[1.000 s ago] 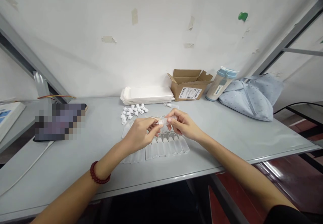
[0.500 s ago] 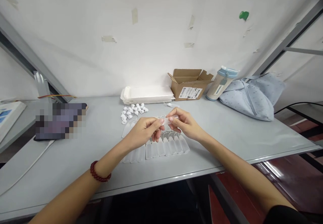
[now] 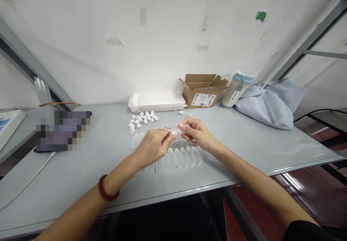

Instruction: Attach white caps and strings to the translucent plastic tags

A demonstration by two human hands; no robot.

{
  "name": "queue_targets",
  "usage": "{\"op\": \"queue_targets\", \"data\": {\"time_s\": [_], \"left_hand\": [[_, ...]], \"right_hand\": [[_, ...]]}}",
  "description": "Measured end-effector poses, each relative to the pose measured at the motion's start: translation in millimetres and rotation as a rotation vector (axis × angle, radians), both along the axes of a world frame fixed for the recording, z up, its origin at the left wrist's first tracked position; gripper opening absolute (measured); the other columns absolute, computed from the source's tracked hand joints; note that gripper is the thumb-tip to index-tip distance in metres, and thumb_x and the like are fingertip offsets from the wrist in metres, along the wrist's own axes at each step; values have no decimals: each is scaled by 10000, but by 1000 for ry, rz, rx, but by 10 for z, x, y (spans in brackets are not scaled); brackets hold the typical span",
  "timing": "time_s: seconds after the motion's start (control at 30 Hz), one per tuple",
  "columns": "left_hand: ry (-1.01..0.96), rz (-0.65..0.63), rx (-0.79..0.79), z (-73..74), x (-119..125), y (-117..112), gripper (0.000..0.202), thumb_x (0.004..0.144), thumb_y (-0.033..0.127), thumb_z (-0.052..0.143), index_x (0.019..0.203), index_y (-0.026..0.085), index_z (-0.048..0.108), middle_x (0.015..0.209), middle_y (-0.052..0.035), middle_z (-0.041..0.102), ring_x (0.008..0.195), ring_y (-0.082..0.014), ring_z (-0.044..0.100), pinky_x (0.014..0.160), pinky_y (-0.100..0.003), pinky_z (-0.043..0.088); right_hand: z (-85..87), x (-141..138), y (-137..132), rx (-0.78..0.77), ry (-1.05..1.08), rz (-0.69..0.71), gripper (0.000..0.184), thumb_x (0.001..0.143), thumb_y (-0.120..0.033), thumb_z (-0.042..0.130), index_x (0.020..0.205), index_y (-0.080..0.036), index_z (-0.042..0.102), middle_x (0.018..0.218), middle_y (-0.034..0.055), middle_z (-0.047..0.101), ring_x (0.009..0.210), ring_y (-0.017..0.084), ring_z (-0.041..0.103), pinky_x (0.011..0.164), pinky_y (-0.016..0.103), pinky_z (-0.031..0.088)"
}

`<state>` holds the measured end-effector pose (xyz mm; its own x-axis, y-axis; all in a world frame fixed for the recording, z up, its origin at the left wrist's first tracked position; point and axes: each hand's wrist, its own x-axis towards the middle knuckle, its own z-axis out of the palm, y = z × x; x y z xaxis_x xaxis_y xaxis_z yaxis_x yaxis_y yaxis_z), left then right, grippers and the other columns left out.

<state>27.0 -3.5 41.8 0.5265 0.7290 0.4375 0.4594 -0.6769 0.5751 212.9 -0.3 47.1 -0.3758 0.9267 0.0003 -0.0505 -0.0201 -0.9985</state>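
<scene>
My left hand (image 3: 155,142) is closed, its thumb and index finger pinching the white cap (image 3: 174,132) of a small translucent plastic bottle. From the other side, the fingers of my right hand (image 3: 197,133) grip the bottle (image 3: 179,129), whose body they partly hide. Below my hands, similar bottles (image 3: 179,158) lie side by side in a row, with thin loops at their necks. Another group of bottles (image 3: 135,139) lies behind, partly covered by my left hand. Several loose white caps (image 3: 143,117) are scattered beyond my hands.
One bottle (image 3: 186,114) lies apart, near a stack of white trays (image 3: 159,101) and an open cardboard box (image 3: 203,98). A tumbler (image 3: 235,91) and a light blue cloth bag (image 3: 267,107) are on the right. At left lies a phone (image 3: 63,130) with a cable.
My left hand has turned over, its back now more upward and its fingers curled round the cap. My right hand still holds the bottle, its fingers slightly shifted. The view moved a little.
</scene>
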Motion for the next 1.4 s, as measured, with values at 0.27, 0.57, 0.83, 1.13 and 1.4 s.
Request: {"op": "queue_targets", "data": {"time_s": [0.27, 0.57, 0.83, 1.13, 1.4], "left_hand": [[9, 0, 0, 19, -26, 16, 269, 910, 331, 444, 761, 167, 597, 702, -34, 646, 599, -137, 567, 567, -242, 430], [-235, -68, -660, 89, -35, 23, 394, 897, 459, 451, 682, 156, 582, 661, -12, 621, 549, -119, 594, 553, -244, 480], [-378, -47, -860, 135, -9, 9, 377, 878, 444, 489, 670, 143, 580, 548, 17, 536, 466, -97, 518, 489, -238, 433], [-243, -41, -600, 173, -3, -56, 393, 888, 393, 473, 587, 153, 553, 549, -2, 563, 525, -115, 556, 517, -229, 433], [-101, 45, -332, 131, 25, -85, 363, 899, 327, 439, 583, 172, 525, 582, 5, 592, 572, -116, 546, 560, -226, 416]], "right_hand": [[-11, 16, 14, -24, 19, -10, 352, 797, -489, 619, 724, -184, 459, 470, -88, 471, 286, 24, 315, 288, 152, 208], [-3, 13, -13, 277, -168, -55, 290, 834, -457, 586, 853, -171, 545, 529, -63, 490, 414, 58, 399, 393, 191, 306], [-65, 25, -47, 729, -474, -118, 217, 883, -385, 533, 889, -173, 584, 743, 31, 627, 591, 112, 508, 555, 245, 400], [-54, 31, -53, 621, -450, -87, 244, 905, -387, 498, 848, -161, 570, 681, 7, 592, 538, 89, 431, 507, 222, 330], [-43, 6, -29, 345, -219, -45, 310, 854, -459, 551, 762, -163, 557, 622, -29, 524, 460, 54, 311, 440, 211, 253]]}}
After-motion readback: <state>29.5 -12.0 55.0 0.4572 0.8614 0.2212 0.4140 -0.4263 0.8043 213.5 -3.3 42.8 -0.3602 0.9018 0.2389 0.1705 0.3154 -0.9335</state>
